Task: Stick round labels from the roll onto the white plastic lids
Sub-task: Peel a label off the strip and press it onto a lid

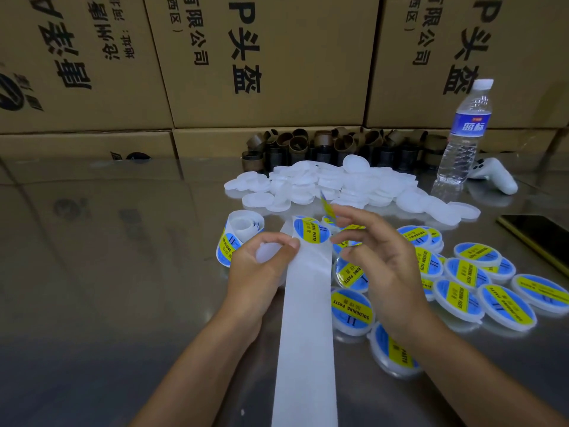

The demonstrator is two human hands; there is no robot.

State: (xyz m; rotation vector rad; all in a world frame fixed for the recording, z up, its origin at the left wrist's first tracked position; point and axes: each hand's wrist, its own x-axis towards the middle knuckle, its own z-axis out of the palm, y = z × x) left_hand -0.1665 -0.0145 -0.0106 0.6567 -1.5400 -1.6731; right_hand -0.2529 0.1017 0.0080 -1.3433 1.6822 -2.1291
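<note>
Right now both bare hands work over a shiny metal table (107, 241). The left hand (258, 272) has its fingers curled around a plain white lid (268, 252), with the thumb tip pressing the backing strip (304, 334) just beside a round blue and yellow label (309, 231) that sits at the top of that strip. The strip is a long white band running from the label down toward the near edge of the view, between the two forearms. The right hand (381, 272) hovers just to the right of the label with its fingers spread and slightly bent; a small yellow and blue piece shows at its fingertips, but whether they pinch it cannot be told. The label roll (238, 238) lies on the table just left of the left hand, partly unwound, with printed labels showing on its outer turn. Behind the hands a heap of unlabelled white lids (338, 186) is spread across the table. To the right, a group of labelled lids (480, 282) lies flat, some overlapping, and a few more sit under and near the right wrist. Farther back stand brown cardboard rings (323, 146), a water bottle (465, 134), a white controller (495, 177), and a dark phone (542, 235) at the right edge. Large cardboard boxes (261, 57) form the wall behind.
</note>
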